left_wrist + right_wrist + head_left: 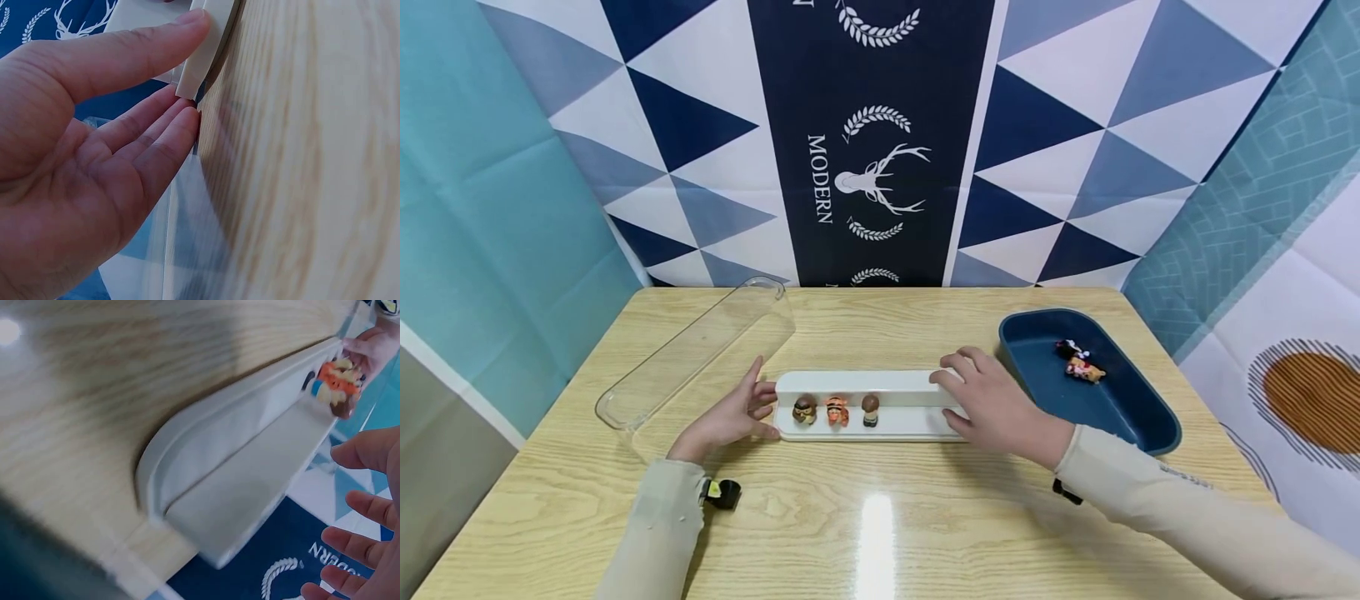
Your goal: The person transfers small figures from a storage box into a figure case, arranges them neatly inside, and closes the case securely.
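Observation:
A white two-level display stand (917, 421) lies across the table. On its lower step stand an owl figurine (805, 409), an orange striped tiger figurine (837, 411) and a small brown-topped figurine (870, 410). My left hand (733, 417) is at the stand's left end; in the left wrist view its thumb (150, 53) touches the rim, with the other fingers extended beside the end. Over the stand's right end hovers my right hand (992, 404), fingers spread and holding nothing. In the right wrist view these fingers (356, 547) are apart from the stand.
A clear plastic cover (700, 342) lies slantwise at the left, close to my left hand. To the right, a dark blue bin (1120, 417) holds a black-and-white figurine (1070, 349) and a tan-and-red figurine (1085, 370). A patterned cloth backdrop (880, 250) rises behind the table.

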Action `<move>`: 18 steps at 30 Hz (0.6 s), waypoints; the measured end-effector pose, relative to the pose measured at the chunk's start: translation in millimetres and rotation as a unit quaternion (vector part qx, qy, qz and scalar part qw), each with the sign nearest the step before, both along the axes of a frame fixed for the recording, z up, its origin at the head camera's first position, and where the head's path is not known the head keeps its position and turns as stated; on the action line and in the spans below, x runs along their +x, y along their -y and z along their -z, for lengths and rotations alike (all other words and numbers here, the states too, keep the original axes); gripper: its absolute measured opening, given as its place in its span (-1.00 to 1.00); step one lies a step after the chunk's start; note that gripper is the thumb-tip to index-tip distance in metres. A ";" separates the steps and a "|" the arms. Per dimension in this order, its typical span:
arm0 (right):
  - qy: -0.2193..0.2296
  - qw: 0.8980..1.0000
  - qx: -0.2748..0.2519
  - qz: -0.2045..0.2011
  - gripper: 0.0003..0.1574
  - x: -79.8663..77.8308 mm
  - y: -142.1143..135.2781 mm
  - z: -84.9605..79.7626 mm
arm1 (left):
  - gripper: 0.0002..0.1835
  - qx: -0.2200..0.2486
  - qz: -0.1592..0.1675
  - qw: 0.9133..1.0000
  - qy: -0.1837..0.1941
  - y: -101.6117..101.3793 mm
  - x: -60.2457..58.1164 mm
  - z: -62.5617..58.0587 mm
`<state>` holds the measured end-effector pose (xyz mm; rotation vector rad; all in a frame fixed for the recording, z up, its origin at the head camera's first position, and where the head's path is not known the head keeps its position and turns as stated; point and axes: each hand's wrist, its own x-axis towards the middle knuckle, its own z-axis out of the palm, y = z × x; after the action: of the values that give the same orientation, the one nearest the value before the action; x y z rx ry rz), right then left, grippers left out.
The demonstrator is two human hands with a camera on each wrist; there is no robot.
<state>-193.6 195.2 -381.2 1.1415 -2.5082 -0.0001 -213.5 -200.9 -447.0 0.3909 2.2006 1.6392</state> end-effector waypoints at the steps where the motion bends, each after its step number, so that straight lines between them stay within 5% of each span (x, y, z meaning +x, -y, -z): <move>1: 0.001 1.000 0.002 0.004 -0.45 -0.8 -3.8 -1.9 | 0.38 -0.001 -0.002 1.000 0.002 -0.1 0.1 -0.3; 18: -0.029 0.999 0.005 0.024 -0.46 -14.8 -52.7 -19.0 | 0.37 0.001 -0.009 1.000 0.004 0.3 0.1 -1.8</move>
<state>-208.4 247.9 -362.2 1.0688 -2.4861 -0.0578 -213.5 -201.1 -445.2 0.3648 2.2026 1.6488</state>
